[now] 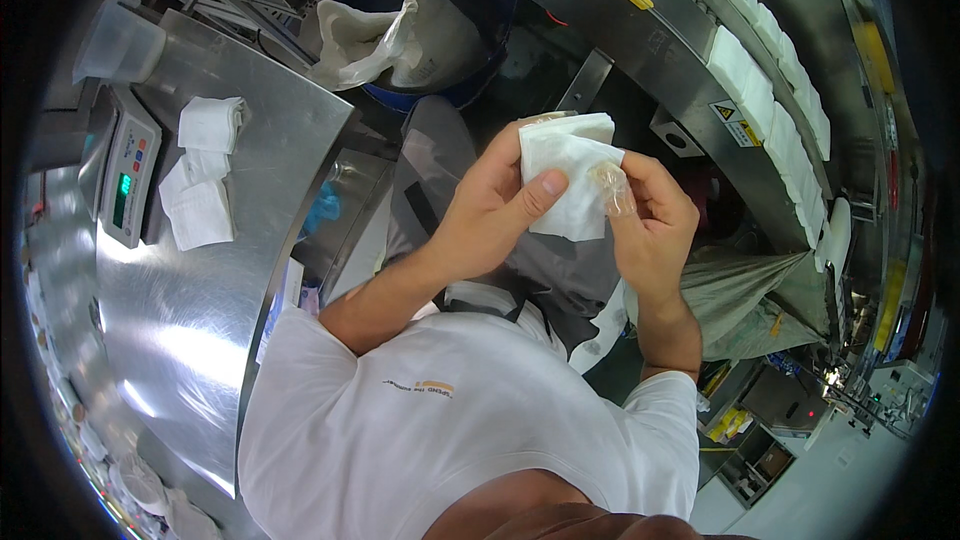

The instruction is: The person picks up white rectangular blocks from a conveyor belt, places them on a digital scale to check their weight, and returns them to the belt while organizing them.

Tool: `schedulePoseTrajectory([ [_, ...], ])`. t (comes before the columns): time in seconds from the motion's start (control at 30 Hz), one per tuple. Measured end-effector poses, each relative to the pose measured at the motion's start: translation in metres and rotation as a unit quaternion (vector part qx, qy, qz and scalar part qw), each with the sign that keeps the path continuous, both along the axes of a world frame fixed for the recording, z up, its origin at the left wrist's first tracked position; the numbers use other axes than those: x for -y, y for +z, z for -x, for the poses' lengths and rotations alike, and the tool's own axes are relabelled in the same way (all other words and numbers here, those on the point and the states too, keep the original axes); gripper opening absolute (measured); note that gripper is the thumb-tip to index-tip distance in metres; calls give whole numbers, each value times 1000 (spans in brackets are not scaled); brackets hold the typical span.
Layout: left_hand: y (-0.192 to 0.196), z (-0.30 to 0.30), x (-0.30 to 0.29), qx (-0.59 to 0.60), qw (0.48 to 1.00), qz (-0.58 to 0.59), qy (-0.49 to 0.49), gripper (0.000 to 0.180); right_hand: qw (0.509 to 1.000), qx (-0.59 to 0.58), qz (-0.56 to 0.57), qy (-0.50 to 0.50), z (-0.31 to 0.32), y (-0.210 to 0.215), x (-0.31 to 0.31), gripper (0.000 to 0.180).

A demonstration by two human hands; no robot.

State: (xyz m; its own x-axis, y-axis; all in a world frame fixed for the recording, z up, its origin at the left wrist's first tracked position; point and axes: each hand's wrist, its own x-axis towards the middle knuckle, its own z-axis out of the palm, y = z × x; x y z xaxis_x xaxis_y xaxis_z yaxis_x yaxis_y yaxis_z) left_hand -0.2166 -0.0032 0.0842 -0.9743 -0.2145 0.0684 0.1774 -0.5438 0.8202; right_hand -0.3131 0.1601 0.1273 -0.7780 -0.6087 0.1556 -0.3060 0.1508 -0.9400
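In front of my chest I hold a small stack of folded white cloths [572,208]. My left hand [497,202] is closed on its left side, the thumb lying flat across the front and the fingers behind. At the upper right corner my right hand [652,220] pinches the top layer between thumb and forefinger. Clear film covers the fingertips of the right hand, and some film shows at the left fingertips too. The lower layers are partly hidden behind the front one.
On the steel table [265,140] to my left lie folded white cloths [200,195] beside a digital scale [128,175] and a translucent tub [120,40]. Ahead stands a blue bin [480,15] with a pale sack [360,35]. A curved conveyor [690,70] carries white stacks [745,70] to my right.
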Motion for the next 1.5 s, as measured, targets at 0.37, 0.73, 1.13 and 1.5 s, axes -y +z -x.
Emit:
schedulePoseTrajectory([
  [0.37, 2, 1, -2, 14, 999, 39, -3, 48, 997, -63, -5, -50, -1, -5, -2, 26],
  [0.73, -1, 5, -3, 111, 990, -43, -79, 42, 993, -106, -6, -49, 27, 1, -20, 58],
  [1.13, -14, 11, -11, 130, 986, 34, -94, 47, 979, 193, 64, 9, 29, -43, -40, 48],
  [1.5, -27, 11, -6, 187, 968, 97, -140, 59, 990, 136, -19, 23, 23, -60, -51, 31],
])
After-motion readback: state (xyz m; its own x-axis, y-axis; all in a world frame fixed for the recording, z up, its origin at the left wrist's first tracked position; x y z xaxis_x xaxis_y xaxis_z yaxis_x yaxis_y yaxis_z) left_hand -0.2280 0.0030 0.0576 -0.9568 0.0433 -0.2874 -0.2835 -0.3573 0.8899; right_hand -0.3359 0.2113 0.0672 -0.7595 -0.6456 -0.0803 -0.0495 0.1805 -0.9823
